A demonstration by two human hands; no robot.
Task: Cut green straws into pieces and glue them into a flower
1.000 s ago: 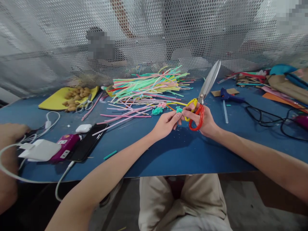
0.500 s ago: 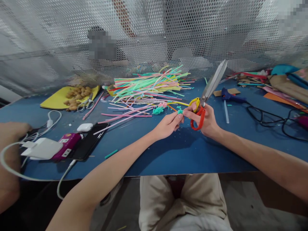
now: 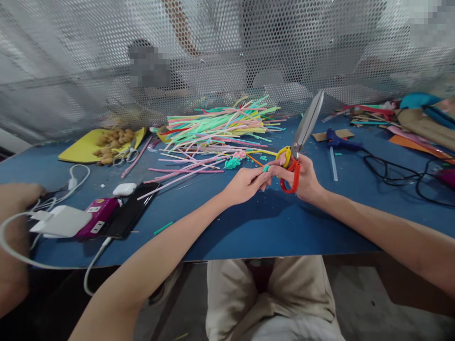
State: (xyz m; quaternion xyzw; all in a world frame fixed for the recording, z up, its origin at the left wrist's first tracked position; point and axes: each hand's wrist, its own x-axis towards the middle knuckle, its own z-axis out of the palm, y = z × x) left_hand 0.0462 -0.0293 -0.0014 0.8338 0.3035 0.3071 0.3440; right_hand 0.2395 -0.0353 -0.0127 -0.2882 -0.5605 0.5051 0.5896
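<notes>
A small teal-green piece of what looks like pipe cleaner (image 3: 266, 168) is pinched in the fingertips of my left hand (image 3: 247, 184). My right hand (image 3: 306, 180) meets it there, thumb and forefinger touching the same piece. Scissors (image 3: 307, 124) with one yellow and one red handle hang on the right hand's fingers, blades together and pointing up and away. Just beyond the left hand lie a fluffy teal piece (image 3: 232, 163) and a pink one (image 3: 239, 155). Behind them spreads a pile of pastel pipe cleaners (image 3: 220, 124).
Left on the blue table (image 3: 199, 239) are a black phone (image 3: 131, 213), a white charger (image 3: 66, 220), a purple power block (image 3: 97, 215) and a yellow sheet (image 3: 78, 148) with brown lumps. A blue glue gun (image 3: 343, 140) lies right. Another person's arm (image 3: 14, 237) rests far left.
The scissors have shifted slightly left and tilted a little with my right hand. The teal piece is now more covered by my fingers.
</notes>
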